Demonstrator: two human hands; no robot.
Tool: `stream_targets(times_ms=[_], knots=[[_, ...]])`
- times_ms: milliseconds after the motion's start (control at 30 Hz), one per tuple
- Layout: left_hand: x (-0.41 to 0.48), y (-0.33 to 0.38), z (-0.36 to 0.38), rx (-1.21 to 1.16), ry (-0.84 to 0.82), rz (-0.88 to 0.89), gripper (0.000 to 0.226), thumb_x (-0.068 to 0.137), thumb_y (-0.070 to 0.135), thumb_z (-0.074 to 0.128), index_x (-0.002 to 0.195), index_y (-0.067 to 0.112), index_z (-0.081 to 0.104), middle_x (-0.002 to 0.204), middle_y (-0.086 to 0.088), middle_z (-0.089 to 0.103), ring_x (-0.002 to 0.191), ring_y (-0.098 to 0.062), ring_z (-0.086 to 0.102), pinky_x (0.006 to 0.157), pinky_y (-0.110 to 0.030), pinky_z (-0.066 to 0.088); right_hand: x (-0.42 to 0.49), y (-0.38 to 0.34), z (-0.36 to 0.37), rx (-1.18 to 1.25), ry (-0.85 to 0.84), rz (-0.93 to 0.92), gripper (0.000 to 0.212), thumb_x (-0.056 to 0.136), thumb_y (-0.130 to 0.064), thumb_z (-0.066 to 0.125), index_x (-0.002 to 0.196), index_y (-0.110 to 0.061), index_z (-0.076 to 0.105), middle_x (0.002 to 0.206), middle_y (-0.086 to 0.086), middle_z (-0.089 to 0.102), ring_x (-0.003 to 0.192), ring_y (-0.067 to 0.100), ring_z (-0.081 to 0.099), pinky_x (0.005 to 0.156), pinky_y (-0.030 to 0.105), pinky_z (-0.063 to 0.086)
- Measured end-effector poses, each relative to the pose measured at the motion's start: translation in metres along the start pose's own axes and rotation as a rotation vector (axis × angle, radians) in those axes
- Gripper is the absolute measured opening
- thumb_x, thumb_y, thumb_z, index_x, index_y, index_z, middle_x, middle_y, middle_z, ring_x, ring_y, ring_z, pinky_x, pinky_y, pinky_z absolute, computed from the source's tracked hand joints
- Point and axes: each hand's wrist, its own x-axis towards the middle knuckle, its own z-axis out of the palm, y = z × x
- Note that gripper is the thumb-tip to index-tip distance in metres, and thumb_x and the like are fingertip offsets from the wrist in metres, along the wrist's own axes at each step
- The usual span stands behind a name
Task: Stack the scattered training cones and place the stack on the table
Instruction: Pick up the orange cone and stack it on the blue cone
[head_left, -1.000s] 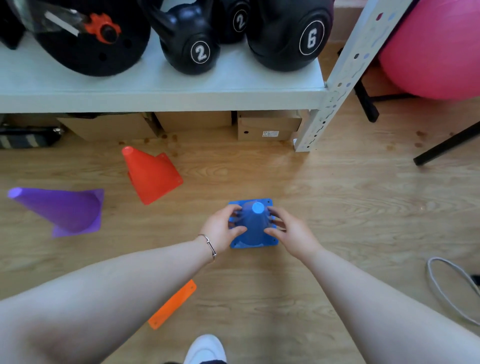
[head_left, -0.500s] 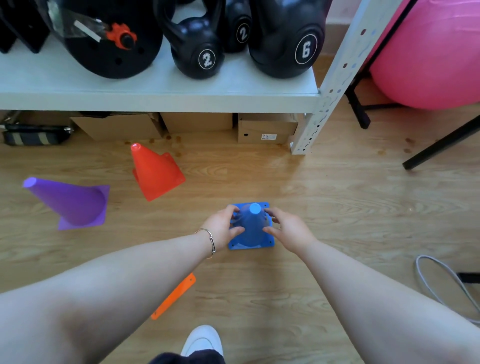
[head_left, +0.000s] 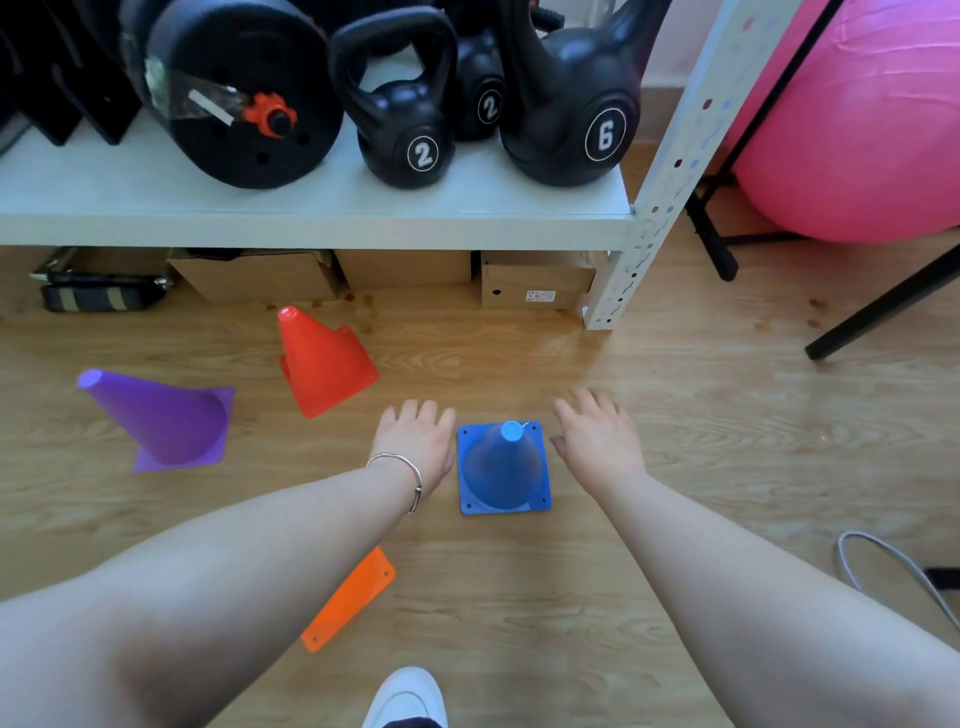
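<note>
1. Blue cone (head_left: 503, 470): we have it upright on the wood floor (head_left: 701, 415), square base flat, alone; nothing nested on or in it
2. Left hand (head_left: 415, 441): ours, fingers spread and flat, palm down just beside the blue cone's left edge; it holds nothing, and we cannot tell whether it touches the base
3. Right hand (head_left: 597, 441): fingers likewise splayed, empty, just beside the cone's right edge and clear of it
4. Red cone (head_left: 324, 364): on the floor, apart from the blue one, up and to our left; it looks tilted
5. Purple cone (head_left: 156, 418): lying over on its side, tip pointing left, farthest to the left
6. Orange piece (head_left: 350, 597): a flat corner showing under our left forearm; we judge it another cone's base, mostly hidden
7. Progress: we judge the task barely begun; no two cones are stacked, and no table is in sight
8. Left to do: gather each cone onto one stack, then carry it to the table
</note>
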Motion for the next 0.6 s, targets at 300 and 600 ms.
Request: stream_targets(times_ms=[300, 600], knots=[[-0.030, -0.078, -0.037, 0.081, 0.131, -0.183, 0.061, 0.077, 0.054, 0.059, 0.126, 0.021, 0.044, 0.120, -0.006, 0.053, 0.120, -0.030, 0.046, 0.095, -0.045, 0.038, 0.032, -0.016, -0.077, 0.006, 0.146, -0.112, 0.049, 0.090, -0.044, 0.054, 0.133, -0.022, 0.044, 0.134, 0.005, 0.050, 0.120, 0.029, 0.047, 0.095, 0.041, 0.040], [-0.109, -0.164, -0.071, 0.092, 0.153, -0.439, 0.059, 0.079, 0.053, 0.057, 0.126, 0.021, 0.041, 0.118, -0.006, 0.052, 0.112, -0.028, 0.048, 0.084, -0.040, 0.043, 0.047, -0.127, -0.121, 0.007, 0.182, -0.415, 0.054, 0.089, -0.040, 0.057, 0.137, -0.019, 0.044, 0.135, 0.008, 0.051, 0.118, 0.030, 0.051, 0.092, 0.041, 0.043]])
